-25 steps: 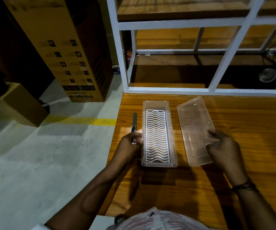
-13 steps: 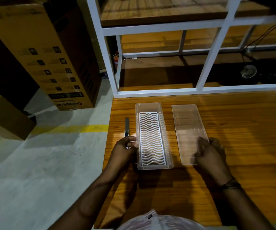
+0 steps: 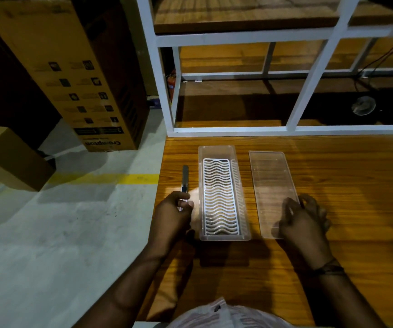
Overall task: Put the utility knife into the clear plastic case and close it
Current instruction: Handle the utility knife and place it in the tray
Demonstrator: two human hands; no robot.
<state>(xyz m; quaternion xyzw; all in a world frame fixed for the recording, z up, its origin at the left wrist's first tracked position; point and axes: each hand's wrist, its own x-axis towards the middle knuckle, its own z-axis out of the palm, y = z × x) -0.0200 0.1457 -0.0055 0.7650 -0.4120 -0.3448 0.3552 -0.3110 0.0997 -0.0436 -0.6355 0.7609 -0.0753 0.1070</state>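
Note:
The clear plastic case [image 3: 200, 185] stands open on the wooden table [image 3: 344, 185], with a white wavy grid insert [image 3: 219, 195] in its bottom. Its clear lid [image 3: 270, 176] lies flat to the right of it. A slim grey utility knife [image 3: 185, 178] lies left of the case, near the table's left edge. My left hand [image 3: 173, 214] has its fingers closed around the knife's near end. My right hand [image 3: 305, 218] rests on the lid's near right corner, fingers curled over it.
A white metal shelf frame [image 3: 309, 95] with wooden boards stands at the table's far edge. Left of the table is grey floor with a yellow line [image 3: 105, 179]. A tall cardboard box [image 3: 72, 74] and a smaller box [image 3: 13, 159] stand there.
The lid, held tilted in my right hand a second ago, now lies flat on the table beside the case. My left hand stays on the knife.

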